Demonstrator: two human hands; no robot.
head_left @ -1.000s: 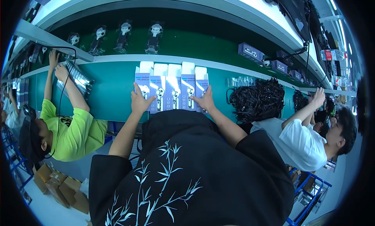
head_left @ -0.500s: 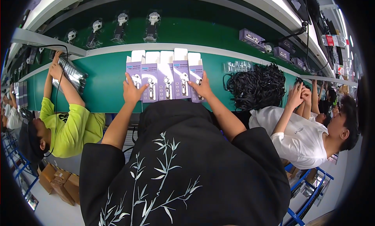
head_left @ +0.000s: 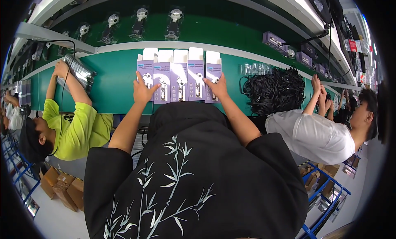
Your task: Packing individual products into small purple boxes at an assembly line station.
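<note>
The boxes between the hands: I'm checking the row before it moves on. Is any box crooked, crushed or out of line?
Nothing stands out. The boxes lie side by side, flaps open, between the left hand and right hand on the green belt.

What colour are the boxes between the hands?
Purple fronts with white open flaps, on the row of boxes, seen in the head view.

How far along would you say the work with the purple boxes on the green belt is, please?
Five purple boxes already lie side by side, top flaps open. The left hand and right hand press the row's two ends. The flaps are not yet closed, and more black devices wait on the far belt.
</note>
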